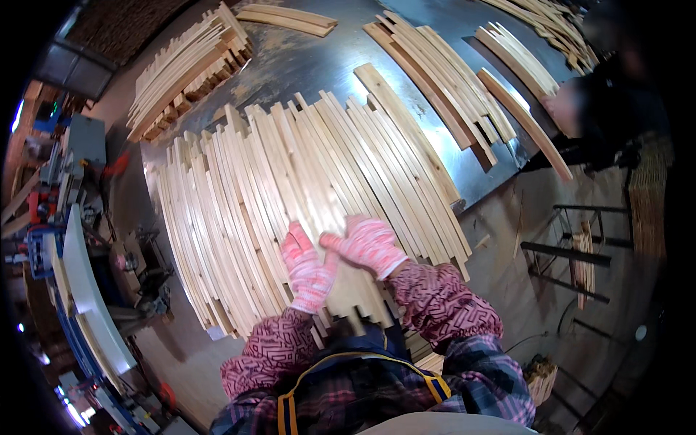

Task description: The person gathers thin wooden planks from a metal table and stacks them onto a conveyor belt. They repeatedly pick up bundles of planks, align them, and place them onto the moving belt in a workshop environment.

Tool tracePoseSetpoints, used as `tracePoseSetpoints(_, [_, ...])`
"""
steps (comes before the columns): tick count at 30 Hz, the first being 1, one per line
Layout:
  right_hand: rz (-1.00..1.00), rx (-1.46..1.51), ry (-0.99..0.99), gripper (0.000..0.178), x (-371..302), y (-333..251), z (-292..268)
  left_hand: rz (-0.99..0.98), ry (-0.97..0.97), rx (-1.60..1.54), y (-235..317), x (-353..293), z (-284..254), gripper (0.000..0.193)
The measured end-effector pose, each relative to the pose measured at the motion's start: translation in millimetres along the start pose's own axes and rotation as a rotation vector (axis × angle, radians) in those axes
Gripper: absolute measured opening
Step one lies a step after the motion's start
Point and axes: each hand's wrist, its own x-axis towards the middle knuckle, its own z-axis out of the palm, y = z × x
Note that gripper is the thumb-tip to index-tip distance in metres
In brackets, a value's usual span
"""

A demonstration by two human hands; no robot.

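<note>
A wide row of pale wooden strips [232, 196] lies side by side in front of me, their ends uneven. Both my hands wear pink-and-white knit gloves and rest near the row's close end. My left hand [310, 272] is open, fingers stretched forward along the strips. Just to its right, my right hand [368, 245] lies on the strips with its thumb spread toward the left hand; its fingertips are partly blurred. Neither hand is closed around a strip. Between and beyond them, the strips' middle looks smeared by motion and glare. A longer board [406, 130] edges the row on the right.
The strips lie on a shiny metal table [304, 65]. A tall stack of strips [188, 76] stands far left, other bundles [442, 83] far right. One board [525, 123] overhangs the right edge, near a person in dark clothing [616, 109]. A metal frame [573, 254] stands right, machinery [80, 217] left.
</note>
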Motion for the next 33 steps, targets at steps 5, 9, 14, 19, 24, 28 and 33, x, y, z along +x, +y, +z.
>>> tracePoseSetpoints(5, [-0.255,0.293,0.036,0.058,20.4,62.3,45.3,0.158,-0.196,0.398,-28.8,-1.7,8.4,0.101])
tracePoseSetpoints(9, [-0.151,-0.002,0.583,0.029,53.1,129.1,-48.3,0.235,-0.094,0.352,-42.9,-7.0,17.4,0.097])
tracePoseSetpoints(14, [0.483,-0.074,0.358,0.080,90.5,232.7,-71.3,0.334,-0.058,0.175,14.9,19.8,13.1,0.091])
tracePoseSetpoints(19, [0.164,-0.035,0.197,0.058,91.1,235.2,-100.4,0.353,-0.294,-0.475,147.5,94.2,85.2,0.086])
tracePoseSetpoints(24, [0.236,-0.023,0.290,0.051,99.9,237.2,-143.1,-0.226,-0.504,-0.591,255.4,196.7,193.0,0.108])
tracePoseSetpoints(28, [-0.049,-0.079,0.435,0.053,108.6,266.4,-195.9,-0.287,-0.330,-0.373,259.4,252.2,242.2,0.099])
tracePoseSetpoints(33, [0.495,-0.216,0.833,0.076,164.7,411.3,-262.3,-0.245,-0.363,-0.470,255.2,290.8,295.1,0.096])
